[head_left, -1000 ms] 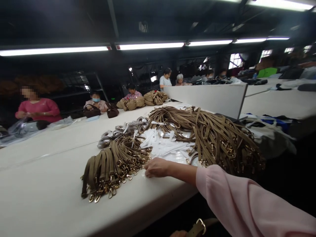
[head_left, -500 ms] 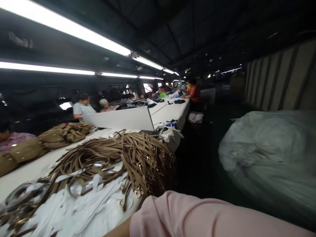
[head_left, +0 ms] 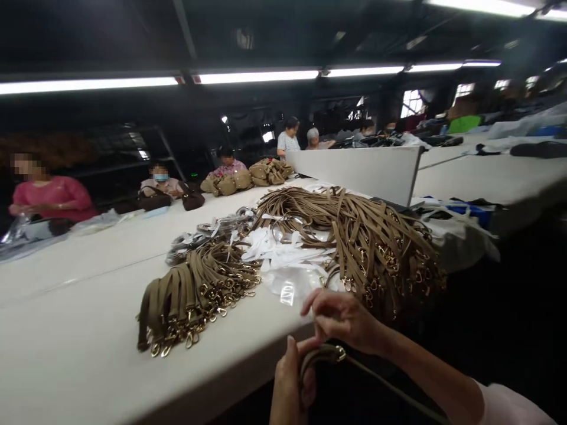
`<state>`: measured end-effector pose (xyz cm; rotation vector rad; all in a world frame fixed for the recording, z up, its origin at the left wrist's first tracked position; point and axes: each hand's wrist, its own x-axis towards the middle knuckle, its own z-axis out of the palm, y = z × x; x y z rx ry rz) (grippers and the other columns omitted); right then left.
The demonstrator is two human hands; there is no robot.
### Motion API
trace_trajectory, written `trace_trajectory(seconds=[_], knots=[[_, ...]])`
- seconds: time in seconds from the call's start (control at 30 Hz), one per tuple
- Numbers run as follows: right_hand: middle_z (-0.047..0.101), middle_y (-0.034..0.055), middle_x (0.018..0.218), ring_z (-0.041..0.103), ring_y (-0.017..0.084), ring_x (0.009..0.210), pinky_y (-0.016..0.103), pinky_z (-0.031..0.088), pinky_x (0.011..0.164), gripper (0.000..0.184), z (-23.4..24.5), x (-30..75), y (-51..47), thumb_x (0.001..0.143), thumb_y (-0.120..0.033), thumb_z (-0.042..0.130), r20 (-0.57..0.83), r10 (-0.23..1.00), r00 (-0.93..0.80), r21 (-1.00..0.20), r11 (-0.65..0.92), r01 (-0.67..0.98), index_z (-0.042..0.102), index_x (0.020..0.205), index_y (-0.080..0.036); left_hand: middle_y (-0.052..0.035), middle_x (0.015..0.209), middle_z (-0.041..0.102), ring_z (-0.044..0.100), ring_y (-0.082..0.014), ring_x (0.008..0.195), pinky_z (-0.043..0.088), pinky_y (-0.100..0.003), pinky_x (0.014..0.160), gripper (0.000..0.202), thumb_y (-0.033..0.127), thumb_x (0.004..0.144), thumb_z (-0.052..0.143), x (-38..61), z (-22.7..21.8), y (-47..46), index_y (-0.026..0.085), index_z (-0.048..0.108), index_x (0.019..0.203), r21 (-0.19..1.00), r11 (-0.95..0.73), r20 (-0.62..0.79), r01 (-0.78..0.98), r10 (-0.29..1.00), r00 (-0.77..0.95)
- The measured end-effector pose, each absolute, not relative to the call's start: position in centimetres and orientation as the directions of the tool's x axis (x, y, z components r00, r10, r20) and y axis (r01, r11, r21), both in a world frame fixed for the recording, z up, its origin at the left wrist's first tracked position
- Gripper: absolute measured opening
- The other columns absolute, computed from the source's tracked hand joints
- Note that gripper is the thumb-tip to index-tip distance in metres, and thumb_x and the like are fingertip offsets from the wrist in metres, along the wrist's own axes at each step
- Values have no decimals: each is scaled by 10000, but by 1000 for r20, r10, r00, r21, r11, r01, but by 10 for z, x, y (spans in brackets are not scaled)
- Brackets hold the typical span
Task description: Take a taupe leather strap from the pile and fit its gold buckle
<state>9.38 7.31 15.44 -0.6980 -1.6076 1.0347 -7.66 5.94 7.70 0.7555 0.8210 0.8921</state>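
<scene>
My left hand (head_left: 290,386) is at the bottom centre, below the table edge, with its fingers closed round an olive strap (head_left: 325,354) that ends in a gold ring. My right hand (head_left: 343,319) hovers just above it, fingers curled and pinching at the strap's end. A thin part of the strap trails off to the lower right. On the white table (head_left: 80,330) in front lie a neat bundle of short olive straps with gold clasps (head_left: 186,295), a heap of white paper slips and clear bags (head_left: 287,260), and a large pile of long olive straps (head_left: 358,236).
Several seated people work along the far side of the table, with olive bags (head_left: 248,177) piled there. A white divider board (head_left: 358,168) stands behind the strap pile. Cloth and a blue item (head_left: 465,215) lie at the right. Dark floor lies to the right of the table.
The view swung right and came back. My right hand left the table by the short-strap bundle and now meets my left hand on a strap below the table edge.
</scene>
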Motion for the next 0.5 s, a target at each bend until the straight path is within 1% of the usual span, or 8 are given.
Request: trace_trajectory(seconds=[0.03, 0.1, 0.17, 0.23, 0.3, 0.37, 0.43, 0.5], knots=[[662, 58, 997, 650, 103, 724, 198, 516, 653, 73, 149, 89, 64, 827, -101, 563, 457, 825, -332, -875, 485, 2, 613, 824, -155, 86, 452, 287, 133, -15, 388, 69, -174, 390, 736, 809, 692, 589, -71, 81, 62, 110, 720, 882, 774, 458, -283, -436, 867, 410], [670, 41, 892, 644, 136, 820, 234, 522, 759, 111, 139, 79, 50, 811, -67, 558, 485, 768, -419, -803, 580, 133, 620, 818, -159, 62, 493, 368, 232, -20, 408, 166, -156, 396, 609, 717, 723, 655, -63, 88, 66, 113, 686, 799, 715, 467, -256, -521, 868, 426], [663, 23, 806, 630, 138, 806, 262, 520, 830, 118, 131, 75, 44, 817, -61, 556, 530, 711, -462, -719, 666, 200, 611, 791, -163, 26, 561, 477, 366, -42, 470, 295, -156, 454, 501, 594, 716, 749, -60, 94, 69, 107, 672, 801, 731, 442, -237, -520, 879, 414], [659, 18, 787, 627, 131, 786, 260, 527, 849, 113, 127, 77, 46, 858, -86, 559, 571, 698, -432, -691, 693, 206, 620, 807, -167, 25, 583, 496, 393, -49, 502, 333, -161, 489, 478, 533, 663, 819, -61, 98, 71, 106, 654, 801, 763, 411, -237, -499, 896, 376], [680, 52, 928, 639, 142, 894, 259, 532, 879, 161, 127, 84, 59, 904, -95, 521, 618, 707, -342, -669, 702, 244, 653, 955, -172, 63, 526, 419, 298, -29, 458, 247, -152, 438, 527, 578, 613, 834, -66, 102, 74, 119, 614, 751, 796, 384, -256, -467, 914, 315], [645, 92, 1180, 597, 168, 1097, 306, 507, 972, 370, 128, 92, 81, 902, -39, 448, 653, 690, -312, -569, 719, 398, 620, 1194, -188, 97, 478, 328, 194, -20, 425, 141, -158, 406, 581, 656, 595, 801, -70, 106, 77, 134, 595, 745, 850, 356, -261, -387, 925, 277], [535, 89, 1395, 479, 217, 1283, 415, 414, 1099, 570, 126, 96, 112, 848, 13, 427, 637, 656, -405, -391, 727, 564, 535, 1355, -223, 107, 449, 275, 172, -24, 410, 101, -169, 399, 620, 726, 596, 750, -73, 113, 79, 142, 592, 733, 912, 305, -230, -273, 934, 274], [507, 69, 1442, 417, 259, 1345, 476, 359, 1131, 610, 121, 94, 148, 820, -9, 492, 554, 648, -522, -293, 739, 607, 526, 1379, -252, 98, 446, 272, 206, -33, 410, 123, -174, 399, 636, 766, 604, 710, -76, 121, 79, 148, 577, 680, 957, 217, -159, -192, 948, 275]])
